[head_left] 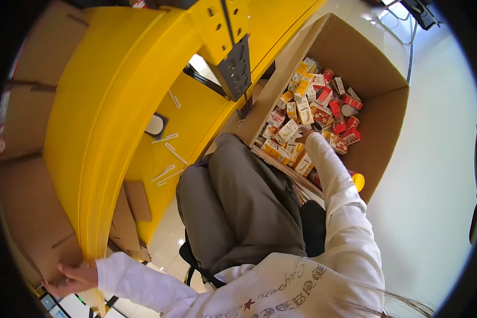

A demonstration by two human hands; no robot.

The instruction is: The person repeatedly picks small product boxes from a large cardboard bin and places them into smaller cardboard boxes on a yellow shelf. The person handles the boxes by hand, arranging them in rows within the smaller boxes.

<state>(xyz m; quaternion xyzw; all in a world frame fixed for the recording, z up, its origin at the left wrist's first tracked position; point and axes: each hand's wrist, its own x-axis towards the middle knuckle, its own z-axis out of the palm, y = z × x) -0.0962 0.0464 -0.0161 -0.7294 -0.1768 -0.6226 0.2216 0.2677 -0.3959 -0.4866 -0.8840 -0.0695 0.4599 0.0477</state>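
My right hand (304, 134) reaches down into a large open cardboard box (373, 69) at the right. It is among a heap of small drink cartons in white, yellow and red. A white carton (288, 131) lies right beside its fingers, which are mostly hidden, so whether they grip anything does not show. At the lower left, my left hand (74, 279) is open, thumb apart from the fingers and nothing visible in it. It is by the end of the yellow shelf edge (90, 212), next to brown cardboard (37, 206).
Between my legs and the shelf's upright post (230, 69), a lower yellow shelf (143, 153) carries several white bent clips (176, 152) and a round white disc (155, 125). A can with a yellow lid (358, 182) is at the box's near right. Flattened cardboard (124, 217) leans below the shelf.
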